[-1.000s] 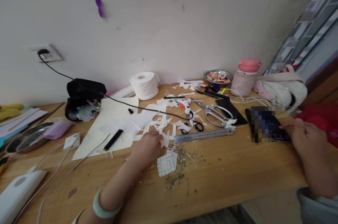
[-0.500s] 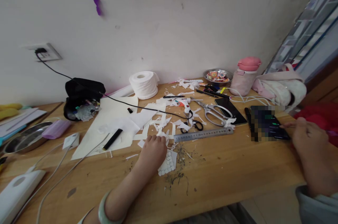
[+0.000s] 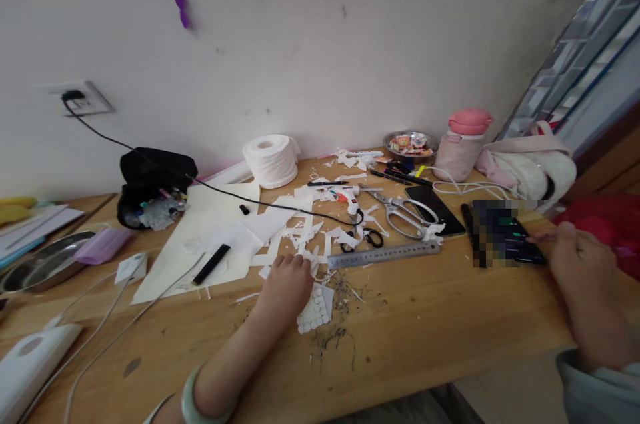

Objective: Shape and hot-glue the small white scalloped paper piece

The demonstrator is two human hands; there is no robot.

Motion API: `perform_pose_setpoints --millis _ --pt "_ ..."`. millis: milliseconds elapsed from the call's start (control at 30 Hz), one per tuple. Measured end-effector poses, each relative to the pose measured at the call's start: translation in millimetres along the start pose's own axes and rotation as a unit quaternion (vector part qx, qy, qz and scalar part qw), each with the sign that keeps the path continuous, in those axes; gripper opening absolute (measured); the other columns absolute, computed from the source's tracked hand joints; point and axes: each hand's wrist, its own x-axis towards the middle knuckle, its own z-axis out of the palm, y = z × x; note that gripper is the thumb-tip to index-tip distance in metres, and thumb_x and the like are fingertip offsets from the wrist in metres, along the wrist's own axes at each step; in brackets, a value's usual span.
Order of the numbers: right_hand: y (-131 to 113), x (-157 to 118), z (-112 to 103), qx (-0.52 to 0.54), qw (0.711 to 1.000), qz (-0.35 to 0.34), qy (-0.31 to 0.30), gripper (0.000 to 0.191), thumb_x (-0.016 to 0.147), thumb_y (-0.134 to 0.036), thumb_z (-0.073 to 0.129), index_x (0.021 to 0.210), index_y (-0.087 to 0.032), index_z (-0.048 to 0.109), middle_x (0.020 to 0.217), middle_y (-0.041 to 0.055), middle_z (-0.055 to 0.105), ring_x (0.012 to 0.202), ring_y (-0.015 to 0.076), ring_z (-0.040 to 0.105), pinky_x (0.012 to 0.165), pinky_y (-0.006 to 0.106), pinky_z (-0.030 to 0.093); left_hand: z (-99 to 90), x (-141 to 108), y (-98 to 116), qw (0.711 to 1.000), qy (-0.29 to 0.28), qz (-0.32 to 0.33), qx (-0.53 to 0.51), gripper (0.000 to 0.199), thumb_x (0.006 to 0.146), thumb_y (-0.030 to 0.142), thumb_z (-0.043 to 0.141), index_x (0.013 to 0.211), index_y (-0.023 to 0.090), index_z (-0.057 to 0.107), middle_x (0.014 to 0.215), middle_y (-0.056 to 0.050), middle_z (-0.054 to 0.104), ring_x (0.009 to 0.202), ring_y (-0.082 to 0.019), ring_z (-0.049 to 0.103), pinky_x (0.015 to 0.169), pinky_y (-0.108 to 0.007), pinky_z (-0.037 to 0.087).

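My left hand rests on the table, back up, its fingers curled and their tips hidden. Beside and partly under it lies a white paper piece with rows of small round shapes. Dark shavings are scattered to its right. Far to the right, my right hand holds nothing and stretches its index finger to the screen of a phone, partly blurred out. A steel ruler, black-handled scissors and large silver scissors lie between the hands.
A glue gun sits among paper scraps, its black cord running to the wall socket. Behind stand a paper roll, a bowl of sweets and a pink bottle. A black pouch and power bank are left.
The whole view has shifted slightly. My left hand stays by the dotted paper and my right index finger stays at the phone; nothing has been picked up or let go.
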Motion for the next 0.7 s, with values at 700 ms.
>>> perform_pose_setpoints --millis 700 --pt "-2.6 1.2 -1.2 -0.004 1.000 0.008 -0.006 0.039 0.072 -0.034 0.026 0.052 -0.023 0.057 0.067 0.0111 0.067 0.078 0.0281 0.064 0.079 0.042 0.046 1.0 0.2 -3.0 1.000 -0.001 -0.007 -0.009 0.020 0.081 0.009 0.042 0.083 0.011 0.061 0.088 -0.013 0.064 0.092 -0.027 0.059 0.083 -0.038 0.044"
